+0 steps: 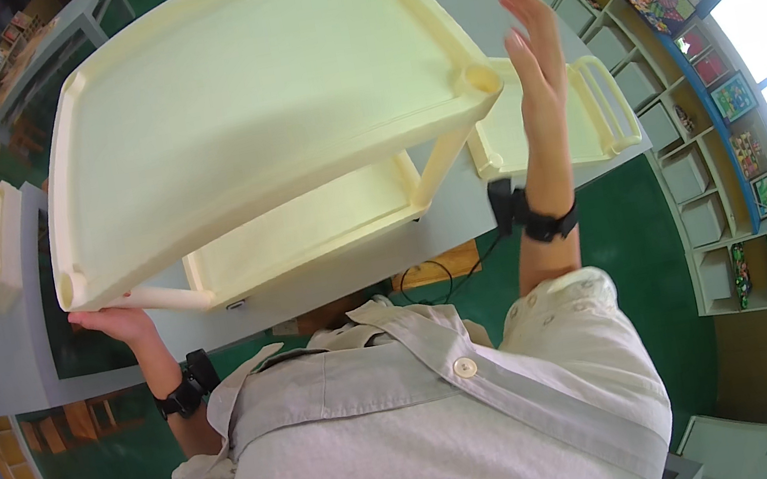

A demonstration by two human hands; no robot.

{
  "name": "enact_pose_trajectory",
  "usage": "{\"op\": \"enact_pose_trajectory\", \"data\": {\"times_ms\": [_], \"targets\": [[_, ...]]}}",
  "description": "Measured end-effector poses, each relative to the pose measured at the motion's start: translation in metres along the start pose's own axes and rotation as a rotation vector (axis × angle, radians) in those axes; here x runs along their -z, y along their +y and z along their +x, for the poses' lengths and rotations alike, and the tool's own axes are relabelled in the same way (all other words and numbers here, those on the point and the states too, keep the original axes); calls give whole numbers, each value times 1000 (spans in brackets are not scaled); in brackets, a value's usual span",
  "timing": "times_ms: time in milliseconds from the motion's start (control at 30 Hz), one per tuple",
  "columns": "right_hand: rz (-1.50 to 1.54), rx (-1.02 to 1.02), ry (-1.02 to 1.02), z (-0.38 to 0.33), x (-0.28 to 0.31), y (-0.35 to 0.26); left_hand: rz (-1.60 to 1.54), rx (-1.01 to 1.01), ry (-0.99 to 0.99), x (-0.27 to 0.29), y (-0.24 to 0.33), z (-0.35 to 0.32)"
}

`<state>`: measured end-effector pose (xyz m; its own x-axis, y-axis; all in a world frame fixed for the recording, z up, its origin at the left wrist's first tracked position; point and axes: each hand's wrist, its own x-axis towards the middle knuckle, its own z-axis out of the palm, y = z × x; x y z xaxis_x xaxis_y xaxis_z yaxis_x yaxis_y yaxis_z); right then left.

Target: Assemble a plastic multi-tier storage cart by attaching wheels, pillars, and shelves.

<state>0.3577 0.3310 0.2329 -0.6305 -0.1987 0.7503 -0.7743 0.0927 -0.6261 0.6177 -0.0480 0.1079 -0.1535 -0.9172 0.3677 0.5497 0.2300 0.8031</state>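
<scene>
Though flat, left hand (121, 323) against cream cart (257, 88) — right hand (540, 59) flat too, apart.

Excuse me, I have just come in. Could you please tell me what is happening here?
A person is handling a cream plastic unit with two rectangular tiers at a smooth grey table. The left hand is at its near left upper corner. The open right hand is raised beside the right corner, apparently not touching it. A separate cream plastic tray with a looped handle lies on the table, to the right.
</scene>
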Motion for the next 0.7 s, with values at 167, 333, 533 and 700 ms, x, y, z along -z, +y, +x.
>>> {"op": "enact_pose_trajectory", "data": {"times_ms": [167, 333, 533, 700], "targets": [[-395, 257, -610, 24, -27, 6, -39, 41, 49, -12, 4, 3], [-727, 400, -847, 19, -28, -5, -88, 235, 205, -20, 49, -14], [-751, 291, -973, 24, -22, -25, 436, -294, -212, -50, 121, 17], [-806, 306, -1005, 30, -22, -24, 856, -606, -1007, -76, 119, 33]]}}
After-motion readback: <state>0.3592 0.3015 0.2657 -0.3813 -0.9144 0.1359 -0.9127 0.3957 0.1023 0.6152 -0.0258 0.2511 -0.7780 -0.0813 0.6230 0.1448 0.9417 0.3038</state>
